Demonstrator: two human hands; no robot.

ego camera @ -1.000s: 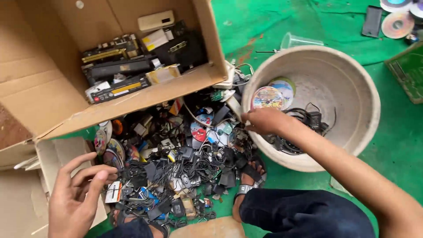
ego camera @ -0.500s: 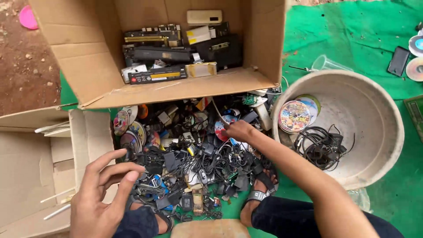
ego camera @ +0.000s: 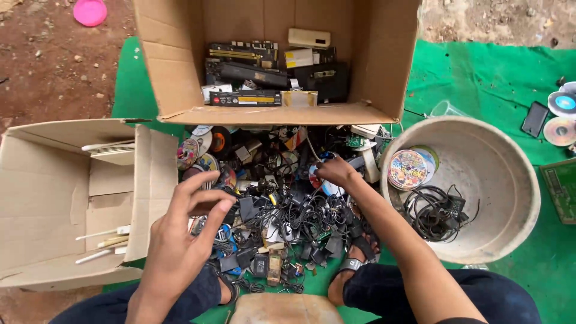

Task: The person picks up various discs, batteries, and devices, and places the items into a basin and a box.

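A heap of black chargers, cables and small electronic scrap [ego camera: 282,216] lies on a green mat in front of me. My right hand [ego camera: 336,172] reaches into the far part of the heap, fingers curled down among cables and a disc; whether it grips anything is hidden. My left hand [ego camera: 186,231] hovers over the heap's left edge, fingers spread and slightly bent, holding nothing. A wide beige basin [ego camera: 510,180] to the right holds a coil of black cable [ego camera: 435,213] and two discs [ego camera: 408,168].
A large cardboard box [ego camera: 180,90] behind the heap holds flat black devices and boards. An open cardboard box [ego camera: 54,198] with white sticks lies at left. Loose discs [ego camera: 561,117] and a phone [ego camera: 534,119] rest far right. My sandalled feet [ego camera: 351,264] border the heap.
My right hand has come out of the basin and moved left into the heap. The view has shifted, so the boxes and basin sit further right and lower.
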